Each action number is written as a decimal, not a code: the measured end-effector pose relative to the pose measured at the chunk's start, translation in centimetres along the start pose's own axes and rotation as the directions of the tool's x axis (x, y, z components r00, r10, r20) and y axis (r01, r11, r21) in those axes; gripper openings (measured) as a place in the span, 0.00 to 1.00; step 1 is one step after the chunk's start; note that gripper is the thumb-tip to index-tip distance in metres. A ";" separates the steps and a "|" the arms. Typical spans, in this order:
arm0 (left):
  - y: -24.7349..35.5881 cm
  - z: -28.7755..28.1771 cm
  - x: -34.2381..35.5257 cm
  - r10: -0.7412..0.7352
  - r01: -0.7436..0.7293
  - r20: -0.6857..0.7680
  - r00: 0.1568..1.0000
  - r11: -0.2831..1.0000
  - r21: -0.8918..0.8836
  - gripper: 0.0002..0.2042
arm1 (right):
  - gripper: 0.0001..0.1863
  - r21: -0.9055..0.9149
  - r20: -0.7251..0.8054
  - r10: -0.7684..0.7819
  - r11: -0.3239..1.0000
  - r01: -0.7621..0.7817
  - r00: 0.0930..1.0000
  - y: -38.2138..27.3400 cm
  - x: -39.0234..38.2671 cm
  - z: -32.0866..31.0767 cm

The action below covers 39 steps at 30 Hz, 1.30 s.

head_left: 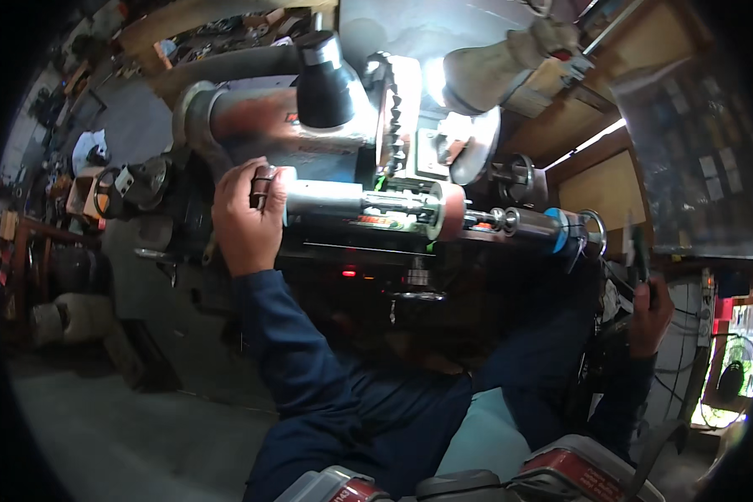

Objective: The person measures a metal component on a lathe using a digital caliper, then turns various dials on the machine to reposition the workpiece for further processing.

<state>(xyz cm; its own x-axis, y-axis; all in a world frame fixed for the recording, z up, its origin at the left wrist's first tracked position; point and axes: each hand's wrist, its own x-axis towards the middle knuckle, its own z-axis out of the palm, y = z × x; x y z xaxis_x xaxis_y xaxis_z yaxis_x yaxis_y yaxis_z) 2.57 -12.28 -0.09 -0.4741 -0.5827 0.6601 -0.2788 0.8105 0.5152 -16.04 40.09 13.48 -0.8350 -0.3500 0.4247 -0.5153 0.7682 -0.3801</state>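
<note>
A bench machine holds a horizontal silver spindle (322, 197) with a reddish wheel (450, 211) in its middle. My left hand (247, 217) grips the dark metal fitting (262, 188) at the spindle's left end, fingers wrapped round it. Off the machine's right end, beside a steel handwheel (596, 233), my right hand (651, 314) is closed on a slim dark green tool (637, 259) with a pale upper part, too blurred to identify. The spindle's right part carries a blue ring (557, 234).
A black lamp (320, 84) and a beige lamp (485, 75) hang over the machine. A lower handwheel (418, 296) juts toward me. Cluttered metal parts (142, 184) lie at the left; a grey panel (686, 151) and a fan (732, 368) are at the right.
</note>
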 end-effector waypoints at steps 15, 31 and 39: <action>-0.5 0.9 -0.4 0.007 -0.013 -0.069 0.998 0.997 -0.080 0.14 | 0.23 -0.030 -0.042 0.270 0.962 -0.271 0.962 5.8 6.1 10.9; -0.8 0.8 -0.3 -0.025 0.018 -0.063 0.998 0.993 -0.117 0.14 | 0.21 -0.155 -0.236 0.449 0.858 -0.490 0.862 5.8 1.2 12.2; -1.0 0.7 -0.3 -0.029 0.019 -0.078 0.997 0.992 -0.123 0.15 | 0.14 0.471 -0.015 0.357 0.827 -0.308 0.934 -4.9 0.8 11.3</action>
<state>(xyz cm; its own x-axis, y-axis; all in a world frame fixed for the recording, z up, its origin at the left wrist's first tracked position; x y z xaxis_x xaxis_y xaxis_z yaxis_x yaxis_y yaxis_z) 2.37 -12.84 -1.20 -0.3994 -0.6089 0.6854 -0.1831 0.7855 0.5912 -16.35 29.99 6.41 -0.9608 -0.0449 0.2735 -0.2597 0.4902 -0.8320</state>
